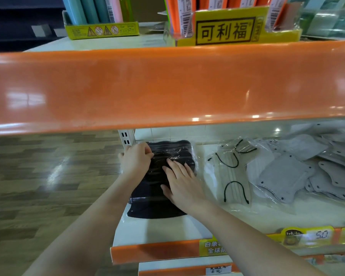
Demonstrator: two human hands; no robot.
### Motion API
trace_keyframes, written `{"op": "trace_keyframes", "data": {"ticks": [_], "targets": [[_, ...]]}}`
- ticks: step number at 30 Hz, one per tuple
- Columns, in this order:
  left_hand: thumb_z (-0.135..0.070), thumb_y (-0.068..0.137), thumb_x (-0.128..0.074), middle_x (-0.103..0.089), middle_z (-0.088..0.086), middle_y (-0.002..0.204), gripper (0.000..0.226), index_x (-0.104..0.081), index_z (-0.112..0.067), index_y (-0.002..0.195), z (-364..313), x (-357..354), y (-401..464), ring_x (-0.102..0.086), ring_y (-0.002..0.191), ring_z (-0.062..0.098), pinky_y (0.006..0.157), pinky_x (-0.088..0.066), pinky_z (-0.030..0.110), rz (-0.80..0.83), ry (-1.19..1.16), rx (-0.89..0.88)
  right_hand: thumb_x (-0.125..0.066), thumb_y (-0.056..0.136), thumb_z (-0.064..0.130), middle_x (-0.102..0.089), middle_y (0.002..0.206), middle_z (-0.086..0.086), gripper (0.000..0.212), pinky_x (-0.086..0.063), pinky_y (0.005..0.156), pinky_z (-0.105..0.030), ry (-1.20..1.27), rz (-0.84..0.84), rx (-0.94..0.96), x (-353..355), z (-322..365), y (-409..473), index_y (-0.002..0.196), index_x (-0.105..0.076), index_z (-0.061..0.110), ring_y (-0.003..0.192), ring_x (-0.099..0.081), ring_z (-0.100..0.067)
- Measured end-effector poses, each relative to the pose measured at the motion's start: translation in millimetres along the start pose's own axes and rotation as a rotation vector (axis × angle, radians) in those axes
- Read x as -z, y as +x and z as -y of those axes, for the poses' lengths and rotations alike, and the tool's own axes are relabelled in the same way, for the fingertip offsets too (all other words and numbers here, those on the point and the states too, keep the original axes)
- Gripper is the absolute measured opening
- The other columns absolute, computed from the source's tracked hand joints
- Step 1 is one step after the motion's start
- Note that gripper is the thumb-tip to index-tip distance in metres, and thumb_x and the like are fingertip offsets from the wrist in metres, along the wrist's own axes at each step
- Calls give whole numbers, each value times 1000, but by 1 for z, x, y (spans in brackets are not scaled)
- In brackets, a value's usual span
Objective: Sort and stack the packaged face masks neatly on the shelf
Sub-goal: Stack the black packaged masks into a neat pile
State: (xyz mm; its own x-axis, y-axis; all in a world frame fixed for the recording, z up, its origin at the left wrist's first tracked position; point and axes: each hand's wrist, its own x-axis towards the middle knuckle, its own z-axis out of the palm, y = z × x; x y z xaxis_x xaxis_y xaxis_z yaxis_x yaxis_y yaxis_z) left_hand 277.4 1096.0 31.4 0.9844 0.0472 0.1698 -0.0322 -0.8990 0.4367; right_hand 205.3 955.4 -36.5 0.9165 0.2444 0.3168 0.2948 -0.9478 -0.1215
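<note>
Left hand (136,158) is pinching the top-left corner of the black mask pack (163,182), lying at the shelf's (167,230) left end. Right hand (179,180) is pressing flat on it, fingers straight, grey packs (287,176) sitting beside.

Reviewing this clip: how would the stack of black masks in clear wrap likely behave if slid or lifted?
The stack of black masks is probably floppy: its clear wrap crinkles where the left hand pinches it. Likely light, being thin fabric. The glossy film may slip on the smooth white shelf, so the flat right hand helps steady it.
</note>
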Motion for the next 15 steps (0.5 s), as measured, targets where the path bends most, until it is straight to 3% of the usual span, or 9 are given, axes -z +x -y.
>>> {"op": "trace_keyframes", "data": {"ticks": [1, 4, 7, 11, 13, 15], "targets": [[-26, 95, -55, -64, -2, 109, 5, -60, -27, 94, 3, -1, 0, -44, 117, 26, 91, -30, 40, -24, -15, -16, -35, 89, 44, -45, 144, -9, 56, -35, 109, -46, -2, 14, 7, 0, 0, 1, 131, -54, 11, 132, -43, -24], [-25, 96, -52, -56, -1, 129, 25, -58, -24, 120, 10, -5, -5, -38, 128, 23, 102, -27, 39, -37, -18, -113, -46, 91, 44, -42, 146, -10, 55, -31, 111, -48, -19, 12, 3, -2, 0, 3, 134, -51, 10, 136, -38, -25], [-22, 94, -54, -58, -1, 124, 27, -59, -21, 121, 17, -12, -21, -42, 126, 21, 103, -28, 38, -64, 29, -217, -60, 86, 42, -47, 143, -11, 55, -36, 108, -48, -32, 41, -43, -2, 4, 6, 130, -55, 10, 133, -42, -26], [-16, 81, -69, -64, 7, 114, 30, -65, -12, 111, 29, -23, -55, -56, 115, 32, 93, -43, 49, -93, 103, -335, -74, 76, 34, -57, 133, -10, 50, -44, 100, -45, 9, -13, -69, 5, 4, 5, 119, -64, 10, 123, -53, -26], [-23, 79, -71, -63, 9, 118, 35, -64, -11, 112, 37, -28, -71, -55, 117, 34, 92, -45, 49, -69, 141, -383, -70, 81, 29, -55, 135, -9, 43, -41, 104, -42, 36, -73, -46, 8, 0, -1, 120, -62, 11, 124, -52, -25], [-39, 83, -56, -59, 9, 125, 43, -61, -12, 117, 45, -31, -84, -52, 122, 32, 95, -45, 47, -25, 181, -457, -56, 93, 30, -43, 145, -4, 40, -31, 111, -37, 129, -39, -16, 14, -3, -11, 130, -54, 14, 132, -41, -22]]}}
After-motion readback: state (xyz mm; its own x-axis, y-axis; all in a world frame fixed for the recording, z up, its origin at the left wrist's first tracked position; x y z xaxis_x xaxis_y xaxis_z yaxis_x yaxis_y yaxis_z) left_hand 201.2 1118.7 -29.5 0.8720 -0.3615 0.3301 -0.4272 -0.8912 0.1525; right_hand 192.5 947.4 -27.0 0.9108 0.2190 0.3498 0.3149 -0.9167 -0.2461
